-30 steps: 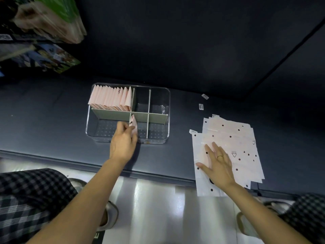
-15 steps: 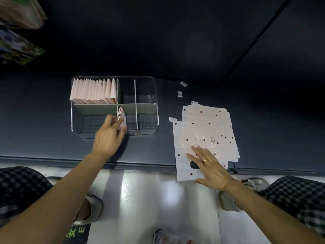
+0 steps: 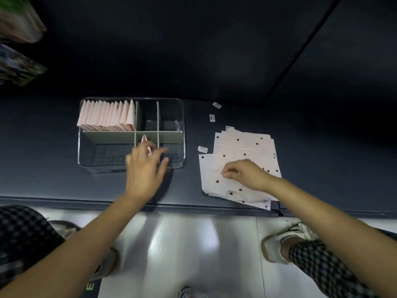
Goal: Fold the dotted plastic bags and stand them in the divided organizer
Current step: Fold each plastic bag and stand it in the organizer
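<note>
One folded bag (image 3: 144,140) stands in the organizer (image 3: 86,134); left hand (image 3: 146,166) fingers spread, releasing. Right hand (image 3: 247,175) pinches the flat stack (image 3: 242,147); next, fold.

Storeroom-like place: dark bench (image 3: 53,186), stacked packaged goods (image 3: 19,20).

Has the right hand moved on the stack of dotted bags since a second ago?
Yes. The right hand lay flat on the bag stack; now its fingers curl and pinch the top sheet, nearer the stack's left edge.
</note>
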Demonstrator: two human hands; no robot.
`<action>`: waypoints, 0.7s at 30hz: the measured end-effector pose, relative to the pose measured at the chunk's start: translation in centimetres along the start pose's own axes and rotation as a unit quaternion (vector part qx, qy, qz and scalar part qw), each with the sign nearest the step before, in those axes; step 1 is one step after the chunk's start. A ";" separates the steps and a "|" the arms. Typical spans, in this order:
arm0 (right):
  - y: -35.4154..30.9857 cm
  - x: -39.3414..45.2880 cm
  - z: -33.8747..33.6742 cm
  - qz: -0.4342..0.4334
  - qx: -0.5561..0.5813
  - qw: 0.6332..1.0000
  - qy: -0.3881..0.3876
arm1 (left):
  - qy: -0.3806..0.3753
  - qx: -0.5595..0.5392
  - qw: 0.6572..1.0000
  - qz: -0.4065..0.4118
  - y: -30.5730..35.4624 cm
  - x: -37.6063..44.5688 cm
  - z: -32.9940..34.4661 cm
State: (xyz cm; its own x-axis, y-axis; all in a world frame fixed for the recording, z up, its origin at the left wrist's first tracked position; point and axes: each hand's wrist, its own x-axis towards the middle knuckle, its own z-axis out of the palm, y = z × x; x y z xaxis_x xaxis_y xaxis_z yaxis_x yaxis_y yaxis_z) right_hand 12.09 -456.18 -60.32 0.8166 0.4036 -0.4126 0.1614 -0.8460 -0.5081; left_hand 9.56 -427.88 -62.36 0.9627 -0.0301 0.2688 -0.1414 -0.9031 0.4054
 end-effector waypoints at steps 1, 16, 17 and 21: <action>-0.2 0.9 -0.8 -0.002 0.004 1.000 0.000 | -0.012 -0.013 0.999 0.038 1.2 -0.3 0.3; 0.1 10.3 0.2 0.021 -0.137 0.990 0.037 | -0.289 0.087 0.938 0.169 7.2 -6.9 7.9; 0.2 10.4 0.4 0.023 -0.139 0.989 0.043 | -0.293 0.095 0.936 0.168 7.3 -6.8 8.0; 0.2 10.5 1.0 0.033 -0.149 0.986 0.062 | -0.308 0.091 0.932 0.170 7.3 -6.8 8.8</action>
State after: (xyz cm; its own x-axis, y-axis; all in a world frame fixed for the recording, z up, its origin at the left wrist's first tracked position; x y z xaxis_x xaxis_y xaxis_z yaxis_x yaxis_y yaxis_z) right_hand 20.19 -451.73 -65.51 0.8894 0.3149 -0.3314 0.2474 -0.9411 -0.2304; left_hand 3.96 -438.00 -68.90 0.8276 -0.5164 -0.2201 -0.4744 -0.8530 0.2176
